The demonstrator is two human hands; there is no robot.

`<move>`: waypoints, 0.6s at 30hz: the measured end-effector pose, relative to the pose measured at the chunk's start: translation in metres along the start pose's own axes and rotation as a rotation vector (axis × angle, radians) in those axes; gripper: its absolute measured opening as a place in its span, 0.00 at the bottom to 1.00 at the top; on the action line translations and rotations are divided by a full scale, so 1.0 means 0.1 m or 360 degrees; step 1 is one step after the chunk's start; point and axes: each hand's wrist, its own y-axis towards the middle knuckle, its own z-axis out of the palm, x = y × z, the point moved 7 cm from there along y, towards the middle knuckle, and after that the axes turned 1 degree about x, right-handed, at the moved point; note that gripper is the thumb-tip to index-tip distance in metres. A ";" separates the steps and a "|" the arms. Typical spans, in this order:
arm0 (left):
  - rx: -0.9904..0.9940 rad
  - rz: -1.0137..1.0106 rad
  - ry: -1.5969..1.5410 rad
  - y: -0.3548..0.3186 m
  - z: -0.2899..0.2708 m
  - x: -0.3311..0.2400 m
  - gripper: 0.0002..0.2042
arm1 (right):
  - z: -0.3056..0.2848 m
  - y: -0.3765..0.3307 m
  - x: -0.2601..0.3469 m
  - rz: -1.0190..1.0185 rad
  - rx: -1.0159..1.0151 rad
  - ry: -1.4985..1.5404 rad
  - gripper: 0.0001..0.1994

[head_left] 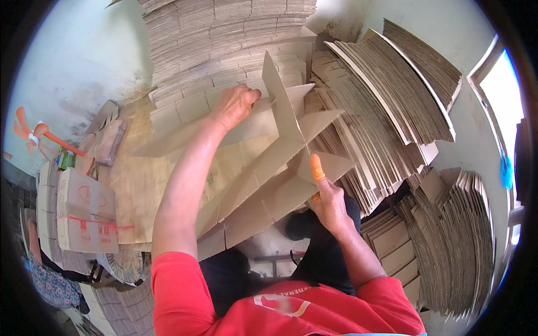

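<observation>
Cardboard lattice (252, 182): left grip (240, 105) clenched on long panel (246, 126), right grip (326, 196) pinching short panel (334, 166); best keep both square.

Wkshp w/ tall cardbd stacks (224, 28)

Cardboard partition (269, 159) over near edge of tabletop (131, 185)
Left grip (235, 106) pinches a cardboard strip (252, 126); right grip (330, 207), thumb in an orange finger cot (317, 167), holds the partition.
</observation>
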 end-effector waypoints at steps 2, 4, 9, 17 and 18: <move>-0.0040 -0.0014 -0.0088 -0.07 -0.04 -0.06 0.08 | 0.01 -0.01 0.00 -0.0022 0.0035 -0.0026 0.44; -0.0092 -0.0002 -0.0197 -0.16 -0.09 -0.11 0.08 | -0.02 -0.03 0.03 -0.0062 0.0014 -0.0040 0.44; -0.0234 -0.0175 -0.0336 -0.32 -0.21 0.02 0.07 | -0.04 -0.07 0.11 -0.0140 0.0004 -0.0027 0.44; -0.0068 -0.0198 -0.0447 -0.34 -0.22 -0.14 0.07 | -0.08 0.07 0.19 -0.0098 0.0022 -0.0040 0.45; -0.0073 -0.0244 -0.0472 -0.36 -0.21 -0.10 0.07 | -0.09 0.07 0.21 -0.0104 0.0026 -0.0029 0.45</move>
